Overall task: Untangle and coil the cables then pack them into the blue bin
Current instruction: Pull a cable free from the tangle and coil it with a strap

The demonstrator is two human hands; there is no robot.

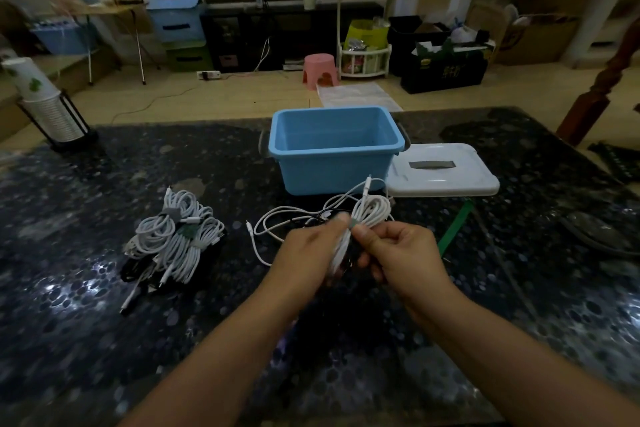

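The soft, light white coiled cable [372,215] is pinched by both hands [313,246] [394,250] at its strap, six o'clock of the blue plastic bin [332,163]; best gripped there.

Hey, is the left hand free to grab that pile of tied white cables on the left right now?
Probably not yet: the left hand grips the white cable coil together with the right hand.

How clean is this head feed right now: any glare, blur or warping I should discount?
Head view: dim overall; white glare patches on the dark pebble-patterned tabletop; motion blur on the left hand and the white coiled cable it holds with the right hand; wide-angle bending toward the edges; blue plastic bin reads sharp.
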